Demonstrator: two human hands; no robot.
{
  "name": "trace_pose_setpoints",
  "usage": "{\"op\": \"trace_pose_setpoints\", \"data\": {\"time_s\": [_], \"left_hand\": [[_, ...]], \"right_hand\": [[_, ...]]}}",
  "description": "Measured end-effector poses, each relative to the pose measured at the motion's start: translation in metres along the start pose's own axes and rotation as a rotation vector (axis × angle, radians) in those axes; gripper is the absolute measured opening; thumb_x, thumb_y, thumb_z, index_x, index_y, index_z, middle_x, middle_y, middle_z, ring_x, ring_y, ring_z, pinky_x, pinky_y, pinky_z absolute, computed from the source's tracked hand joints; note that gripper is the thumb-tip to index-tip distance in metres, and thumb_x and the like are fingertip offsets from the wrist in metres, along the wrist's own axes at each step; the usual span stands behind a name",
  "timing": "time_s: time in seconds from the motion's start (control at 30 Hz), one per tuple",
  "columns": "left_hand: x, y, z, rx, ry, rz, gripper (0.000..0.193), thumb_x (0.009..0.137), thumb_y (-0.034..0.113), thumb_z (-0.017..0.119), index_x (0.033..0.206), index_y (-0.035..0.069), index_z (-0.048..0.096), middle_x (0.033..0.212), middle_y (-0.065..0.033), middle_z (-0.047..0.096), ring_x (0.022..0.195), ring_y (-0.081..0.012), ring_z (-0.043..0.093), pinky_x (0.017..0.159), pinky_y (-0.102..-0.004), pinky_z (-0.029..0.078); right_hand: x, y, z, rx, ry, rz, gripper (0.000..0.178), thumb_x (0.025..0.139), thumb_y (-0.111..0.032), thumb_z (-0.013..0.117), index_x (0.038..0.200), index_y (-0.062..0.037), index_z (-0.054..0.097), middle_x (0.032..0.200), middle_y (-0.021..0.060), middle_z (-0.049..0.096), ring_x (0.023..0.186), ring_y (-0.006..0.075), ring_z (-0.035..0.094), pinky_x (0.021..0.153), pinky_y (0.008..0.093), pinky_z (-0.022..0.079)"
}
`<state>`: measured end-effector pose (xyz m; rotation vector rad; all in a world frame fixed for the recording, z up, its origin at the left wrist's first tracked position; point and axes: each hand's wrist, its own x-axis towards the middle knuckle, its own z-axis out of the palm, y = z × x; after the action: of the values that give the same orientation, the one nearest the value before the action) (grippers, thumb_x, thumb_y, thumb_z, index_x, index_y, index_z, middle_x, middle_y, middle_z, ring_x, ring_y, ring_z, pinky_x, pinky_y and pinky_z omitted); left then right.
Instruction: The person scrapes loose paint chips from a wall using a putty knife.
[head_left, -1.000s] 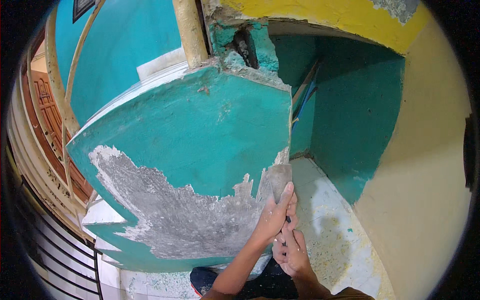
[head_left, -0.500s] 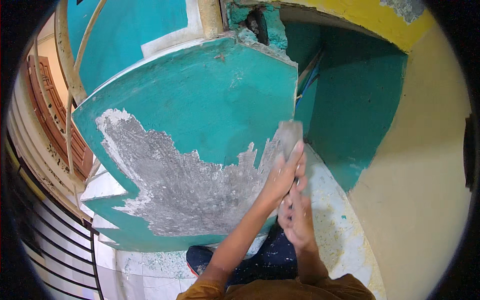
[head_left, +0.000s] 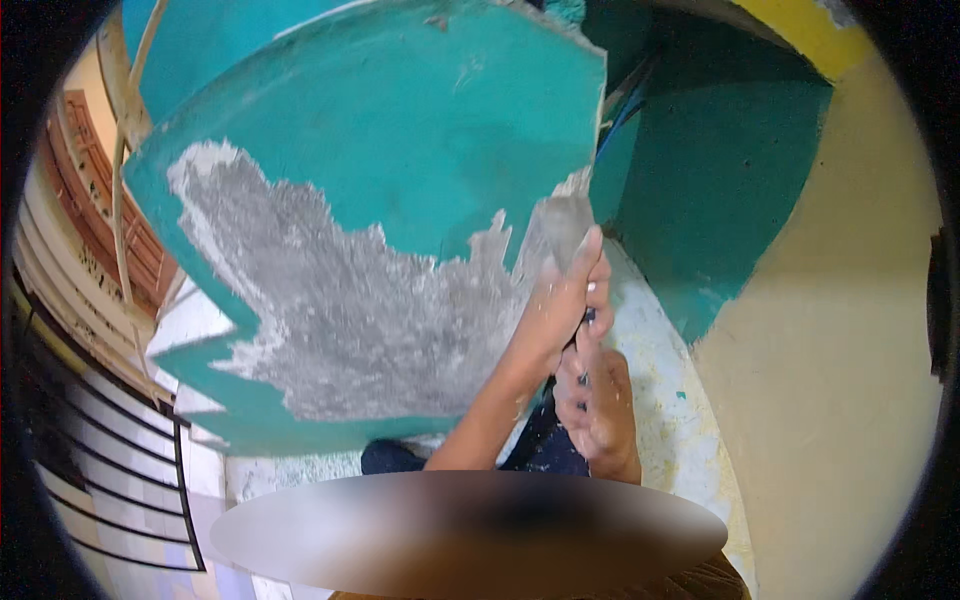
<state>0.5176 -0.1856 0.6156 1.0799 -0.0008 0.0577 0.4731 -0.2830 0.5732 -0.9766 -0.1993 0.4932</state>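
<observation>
A flat metal scraper (head_left: 555,235) lies with its broad blade against the right edge of a teal-painted wall panel (head_left: 440,140). My left hand (head_left: 557,310) is closed around it just behind the blade, the thumb stretched along it. Lower down, my right hand (head_left: 597,410) is closed around the handle end, which the fingers mostly hide. Paint is gone from a large jagged grey patch (head_left: 350,310) left of the blade. A small pale bare spot (head_left: 573,183) shows just above the blade.
White zigzag steps (head_left: 205,320) and a black metal railing (head_left: 120,480) stand to the left. A beige wall (head_left: 830,350) rises on the right beside a dark teal recess (head_left: 715,170) with blue cable. Paint chips litter the pale floor (head_left: 665,400). A blurred oval covers the lower middle.
The whole scene has shifted upward in the picture. Against the panel, the blade sits slightly lower and farther left, and the pale spot above it now shows. Both hands keep their grip.
</observation>
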Motion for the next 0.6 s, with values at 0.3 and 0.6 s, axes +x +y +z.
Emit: {"op": "trace_pose_setpoints", "data": {"time_s": [0.3, 0.6], "left_hand": [[-0.032, -0.062, -0.047, 0.184, 0.005, 0.201, 0.036, 0.089, 0.04, 0.059, 0.073, 0.007, 0.056, 0.062, -0.0018, 0.055, 0.05, -0.0105, 0.052, 0.047, -0.0243, 0.04], [-0.076, -0.057, -0.087, 0.857, 0.596, 1.012, 0.037, 0.076, 0.03, 0.073, 0.099, 0.002, 0.067, 0.102, -0.0158, 0.065, 0.098, -0.0298, 0.061, 0.085, -0.0382, 0.046]], "right_hand": [[-0.002, 0.087, -0.057, -0.35, 0.025, -0.233, 0.031, 0.096, -0.029, 0.05, 0.077, -0.0042, 0.05, 0.055, -0.003, 0.039, 0.043, 0.0046, 0.033, 0.036, 0.0202, 0.026], [-0.037, 0.199, -0.2, -1.251, 0.361, -0.225, 0.032, 0.091, -0.02, 0.059, 0.068, 0.002, 0.052, 0.056, 0.0039, 0.047, 0.053, 0.0131, 0.042, 0.051, 0.0314, 0.037]]}}
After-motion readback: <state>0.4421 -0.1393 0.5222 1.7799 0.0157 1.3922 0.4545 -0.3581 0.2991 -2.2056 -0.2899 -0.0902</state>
